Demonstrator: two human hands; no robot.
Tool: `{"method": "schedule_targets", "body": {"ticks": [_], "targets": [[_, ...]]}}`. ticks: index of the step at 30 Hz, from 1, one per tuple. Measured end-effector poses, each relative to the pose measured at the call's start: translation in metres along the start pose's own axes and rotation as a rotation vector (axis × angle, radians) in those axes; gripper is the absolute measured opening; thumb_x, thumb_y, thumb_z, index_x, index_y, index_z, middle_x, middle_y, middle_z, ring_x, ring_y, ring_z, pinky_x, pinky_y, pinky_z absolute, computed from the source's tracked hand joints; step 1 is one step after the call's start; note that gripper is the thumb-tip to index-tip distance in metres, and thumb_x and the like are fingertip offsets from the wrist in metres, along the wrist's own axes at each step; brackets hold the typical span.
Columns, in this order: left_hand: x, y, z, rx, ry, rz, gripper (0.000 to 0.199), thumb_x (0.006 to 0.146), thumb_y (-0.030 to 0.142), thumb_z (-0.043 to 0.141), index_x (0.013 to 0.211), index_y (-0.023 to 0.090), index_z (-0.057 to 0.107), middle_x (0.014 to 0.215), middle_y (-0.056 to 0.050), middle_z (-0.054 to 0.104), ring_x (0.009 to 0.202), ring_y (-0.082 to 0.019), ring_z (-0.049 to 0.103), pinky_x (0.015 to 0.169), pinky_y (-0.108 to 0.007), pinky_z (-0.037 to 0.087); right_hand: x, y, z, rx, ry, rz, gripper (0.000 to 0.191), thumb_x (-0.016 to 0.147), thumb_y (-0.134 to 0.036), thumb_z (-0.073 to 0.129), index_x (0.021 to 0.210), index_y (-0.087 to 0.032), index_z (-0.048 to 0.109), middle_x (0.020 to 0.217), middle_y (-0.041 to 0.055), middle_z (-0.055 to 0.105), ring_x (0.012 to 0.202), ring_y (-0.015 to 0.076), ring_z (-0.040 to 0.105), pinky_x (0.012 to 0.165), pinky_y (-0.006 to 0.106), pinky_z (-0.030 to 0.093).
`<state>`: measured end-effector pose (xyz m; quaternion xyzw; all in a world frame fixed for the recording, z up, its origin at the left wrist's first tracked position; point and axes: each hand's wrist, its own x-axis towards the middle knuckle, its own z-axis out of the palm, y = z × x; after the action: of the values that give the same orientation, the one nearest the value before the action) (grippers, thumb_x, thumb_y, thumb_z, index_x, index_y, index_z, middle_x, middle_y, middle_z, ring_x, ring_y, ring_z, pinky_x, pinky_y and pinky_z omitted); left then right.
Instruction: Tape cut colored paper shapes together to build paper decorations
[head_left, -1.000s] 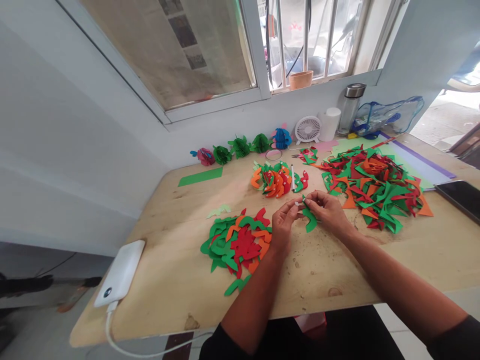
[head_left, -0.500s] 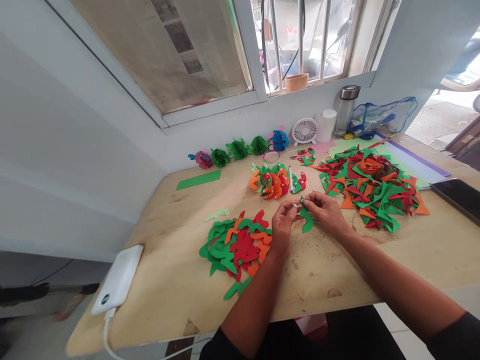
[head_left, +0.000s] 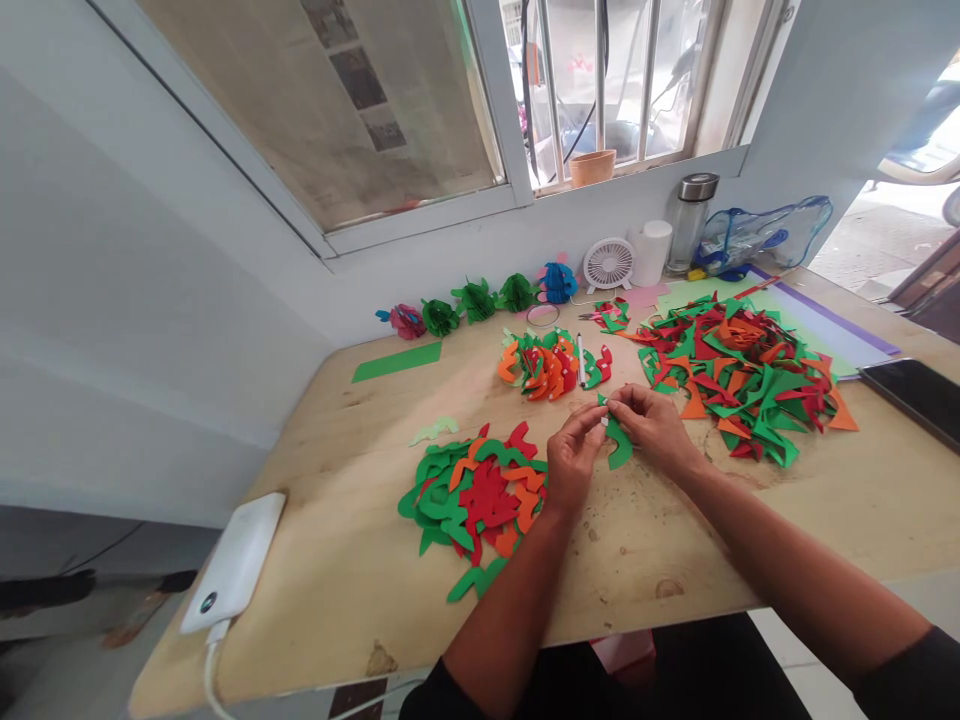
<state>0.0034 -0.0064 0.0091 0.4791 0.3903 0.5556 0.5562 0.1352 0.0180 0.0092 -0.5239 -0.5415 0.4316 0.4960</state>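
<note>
A curved green paper piece (head_left: 619, 446) hangs from the pinched fingers of my right hand (head_left: 651, 428). Close against it, my left hand (head_left: 576, 448) has its thumb and fingers pressed together at a small white bit (head_left: 604, 422). Left of my left hand lies a pile of green, red and orange cut shapes (head_left: 487, 490). Behind my hands stands a cluster of orange, red and green pieces with white marks (head_left: 551, 368), with a white pen (head_left: 580, 360) beside it. A large heap of pointed scraps (head_left: 750, 370) covers the table to the right.
Along the wall stand folded paper figures (head_left: 477, 299), a small fan (head_left: 609, 265), a white cylinder (head_left: 652, 252) and a glass bottle (head_left: 688, 228). A phone (head_left: 911, 395) lies at the right edge. A white power bank (head_left: 234, 562) with a cable lies at the left.
The green piece has shifted slightly right and down. My left fingers have closed nearer to it, and the white bit sits a little lower and further right.
</note>
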Motion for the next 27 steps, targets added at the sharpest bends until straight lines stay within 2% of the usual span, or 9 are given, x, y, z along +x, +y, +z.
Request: {"method": "schedule_targets", "body": {"ticks": [3, 8, 12, 15, 19, 23, 27], "targets": [[0.000, -0.001, 0.001, -0.008, -0.015, -0.002, 0.025, 0.072, 0.031, 0.065, 0.093, 0.018, 0.071, 0.113, -0.009, 0.064, 0.105, -0.023, 0.059, 0.083, -0.031, 0.051, 0.001, 0.001, -0.001, -0.014, 0.013, 0.003, 0.028, 0.072, -0.045, 0.061, 0.070, -0.018, 0.058, 0.059, -0.0019, 0.052, 0.051, 0.0098, 0.041, 0.046, 0.023, 0.032], [0.000, -0.004, 0.002, -0.104, -0.007, -0.063, 0.026, 0.069, 0.033, 0.069, 0.091, 0.018, 0.070, 0.115, -0.009, 0.063, 0.092, -0.020, 0.063, 0.072, -0.029, 0.052, 0.000, -0.003, -0.002, 0.041, 0.018, 0.041, 0.030, 0.070, -0.048, 0.062, 0.070, -0.018, 0.058, 0.062, -0.0005, 0.055, 0.054, 0.0112, 0.046, 0.050, 0.025, 0.037], [0.000, -0.006, 0.003, -0.103, -0.010, -0.099, 0.024, 0.068, 0.030, 0.070, 0.088, 0.017, 0.071, 0.108, -0.008, 0.065, 0.092, -0.019, 0.062, 0.079, -0.031, 0.051, 0.000, -0.006, -0.002, 0.093, 0.050, 0.094, 0.034, 0.068, -0.051, 0.064, 0.070, -0.018, 0.058, 0.060, -0.0007, 0.054, 0.052, 0.0110, 0.045, 0.046, 0.024, 0.036], [0.001, -0.006, 0.003, -0.069, -0.026, -0.079, 0.022, 0.067, 0.027, 0.069, 0.087, 0.017, 0.072, 0.105, -0.008, 0.067, 0.101, -0.021, 0.060, 0.089, -0.034, 0.047, 0.000, -0.006, -0.001, 0.124, 0.061, 0.090, 0.034, 0.066, -0.051, 0.066, 0.070, -0.018, 0.058, 0.060, -0.0010, 0.054, 0.052, 0.0105, 0.045, 0.046, 0.024, 0.036], [0.003, -0.003, 0.001, -0.030, -0.019, -0.055, 0.020, 0.067, 0.021, 0.069, 0.086, 0.019, 0.074, 0.103, -0.008, 0.069, 0.102, -0.023, 0.061, 0.092, -0.038, 0.046, 0.000, -0.004, -0.001, 0.143, 0.047, 0.114, 0.033, 0.066, -0.049, 0.067, 0.070, -0.018, 0.058, 0.061, -0.0015, 0.054, 0.052, 0.0097, 0.045, 0.047, 0.024, 0.035], [0.003, 0.003, -0.003, 0.030, 0.024, -0.050, 0.016, 0.071, 0.019, 0.065, 0.083, 0.019, 0.075, 0.099, -0.007, 0.071, 0.097, -0.021, 0.063, 0.088, -0.036, 0.048, 0.000, -0.005, -0.001, 0.142, 0.052, 0.096, 0.031, 0.065, -0.047, 0.068, 0.069, -0.018, 0.058, 0.061, -0.0015, 0.054, 0.054, 0.0105, 0.047, 0.051, 0.024, 0.037], [0.003, 0.008, -0.006, 0.092, 0.025, -0.058, 0.014, 0.072, 0.024, 0.066, 0.079, 0.016, 0.075, 0.089, -0.007, 0.072, 0.083, -0.018, 0.064, 0.077, -0.030, 0.050, 0.001, -0.007, -0.003, 0.095, 0.033, 0.075, 0.031, 0.067, -0.048, 0.065, 0.071, -0.019, 0.057, 0.062, -0.0002, 0.055, 0.056, 0.0120, 0.048, 0.051, 0.025, 0.038]]}}
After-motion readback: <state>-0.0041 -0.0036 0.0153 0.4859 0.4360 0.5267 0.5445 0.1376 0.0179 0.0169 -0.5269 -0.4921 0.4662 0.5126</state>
